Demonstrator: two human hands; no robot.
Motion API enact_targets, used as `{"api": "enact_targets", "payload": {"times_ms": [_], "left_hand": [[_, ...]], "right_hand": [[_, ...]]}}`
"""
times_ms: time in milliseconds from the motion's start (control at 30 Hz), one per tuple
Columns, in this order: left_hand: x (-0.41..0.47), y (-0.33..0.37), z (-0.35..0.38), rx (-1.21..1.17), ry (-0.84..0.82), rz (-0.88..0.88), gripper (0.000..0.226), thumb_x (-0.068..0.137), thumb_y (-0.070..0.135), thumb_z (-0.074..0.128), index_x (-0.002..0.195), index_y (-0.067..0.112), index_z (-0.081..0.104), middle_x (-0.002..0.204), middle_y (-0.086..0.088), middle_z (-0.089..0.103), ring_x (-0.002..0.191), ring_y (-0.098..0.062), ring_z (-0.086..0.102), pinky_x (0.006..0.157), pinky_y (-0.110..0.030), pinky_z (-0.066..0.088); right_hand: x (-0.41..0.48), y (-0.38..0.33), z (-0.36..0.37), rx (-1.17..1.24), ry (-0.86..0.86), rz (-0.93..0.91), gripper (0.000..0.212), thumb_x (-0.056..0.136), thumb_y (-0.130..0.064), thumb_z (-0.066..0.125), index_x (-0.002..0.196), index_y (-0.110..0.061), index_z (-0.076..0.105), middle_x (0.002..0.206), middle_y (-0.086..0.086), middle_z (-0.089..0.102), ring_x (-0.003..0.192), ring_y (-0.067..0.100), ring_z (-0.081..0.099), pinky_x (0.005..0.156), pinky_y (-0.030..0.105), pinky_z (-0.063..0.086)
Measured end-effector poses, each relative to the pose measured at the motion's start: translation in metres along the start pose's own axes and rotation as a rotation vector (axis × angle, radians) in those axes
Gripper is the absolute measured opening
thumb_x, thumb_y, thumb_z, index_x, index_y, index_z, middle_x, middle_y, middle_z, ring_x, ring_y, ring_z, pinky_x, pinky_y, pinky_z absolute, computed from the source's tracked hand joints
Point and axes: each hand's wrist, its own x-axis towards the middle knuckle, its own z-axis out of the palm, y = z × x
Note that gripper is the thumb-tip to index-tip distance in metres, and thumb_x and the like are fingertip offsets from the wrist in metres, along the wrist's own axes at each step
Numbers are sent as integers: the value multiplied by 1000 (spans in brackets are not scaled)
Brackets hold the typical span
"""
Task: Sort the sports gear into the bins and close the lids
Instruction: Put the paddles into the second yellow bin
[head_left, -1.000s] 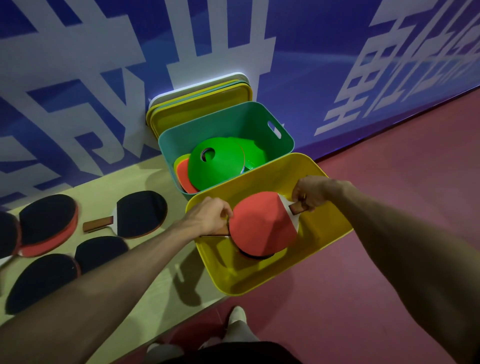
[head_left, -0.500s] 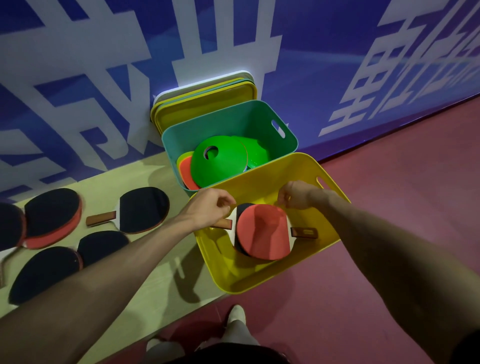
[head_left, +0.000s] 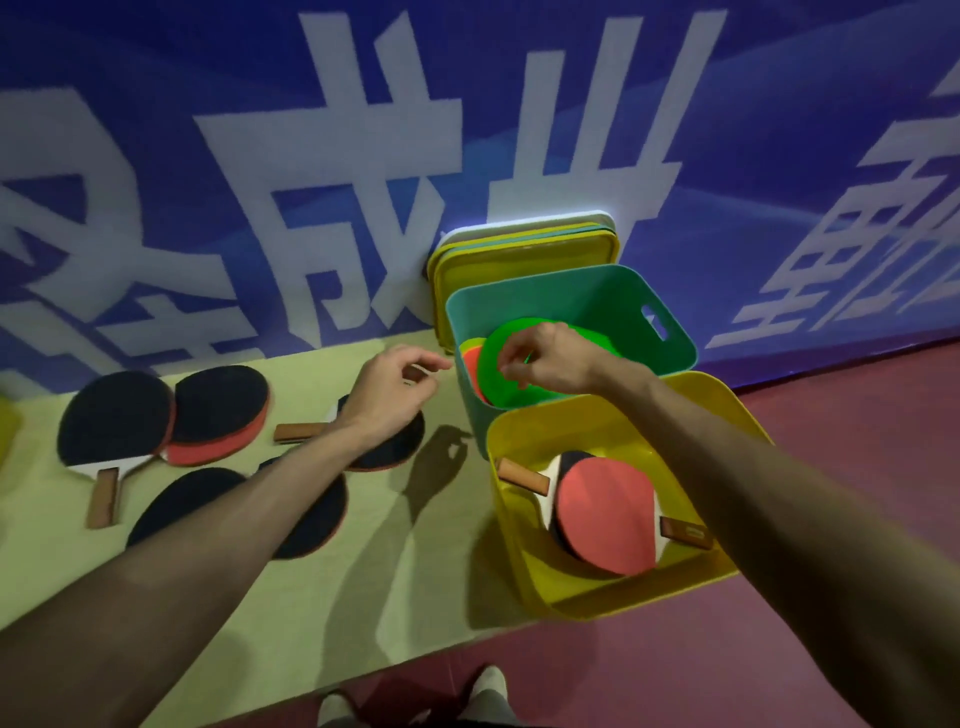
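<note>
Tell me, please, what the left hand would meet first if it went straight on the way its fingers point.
Most likely the left wall of the teal bin, just beyond the left hand's fingertips, with nothing showing between. Height is unclear: it might clear the rim and reach the green disc cone.

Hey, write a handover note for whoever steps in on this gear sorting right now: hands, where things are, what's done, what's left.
Left hand: empty, fingers loosely curled, above the pale green mat.
Right hand: seems empty, over the teal plastic bin.
Done: green disc cones in the teal bin; red-faced wooden-handled paddle atop a second in the yellow plastic bin.
Left: five black-faced paddles on the mat, then close both bins from the stack of lids leaning on the blue wall.
</note>
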Motion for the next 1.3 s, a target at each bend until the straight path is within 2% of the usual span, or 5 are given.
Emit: {"api": "enact_targets", "payload": {"times_ms": [300, 533, 700, 900, 1300], "left_hand": [[-58, -97, -106, 2, 189, -210, 21, 86, 7, 64, 98, 25, 68, 112, 0, 50, 89, -4, 57, 69, -5, 43], [-117, -189, -152, -62, 224, -456, 27, 83, 8, 64, 95, 32, 62, 114, 0, 56, 88, -8, 62, 81, -23, 49], [-152, -246, -162, -77, 173, -669, 32, 77, 3, 65, 105, 17, 64, 116, -9, 59, 93, -20, 61, 86, -29, 50], [-186, -281, -155, 48, 14, -915, 46, 84, 19, 61, 128, 18, 51, 130, -12, 40, 124, -30, 39, 102, -36, 38], [-206, -321, -134, 369, -59, -870, 41, 77, 16, 65, 113, 4, 51, 117, -13, 47, 110, -30, 49, 90, -41, 46]], "right_hand": [[64, -124, 84, 85, -209, -100, 15, 90, -21, 59, 102, -19, 68, 97, -2, 69, 80, 12, 67, 75, 29, 55], [93, -183, 172, 27, -401, -27, 21, 91, -25, 56, 110, -22, 65, 103, -5, 61, 89, 12, 57, 74, 22, 43], [99, -208, 215, 52, -460, 45, 26, 94, -21, 55, 118, -16, 63, 117, 0, 62, 100, 13, 56, 83, 21, 41], [109, -201, 261, 79, -367, 250, 38, 92, -28, 59, 128, -17, 55, 129, 5, 58, 114, 23, 56, 87, 25, 42], [97, -161, 325, 269, -70, 756, 68, 82, -27, 71, 134, -7, 34, 130, 19, 41, 122, 38, 43, 103, 48, 42]]}}
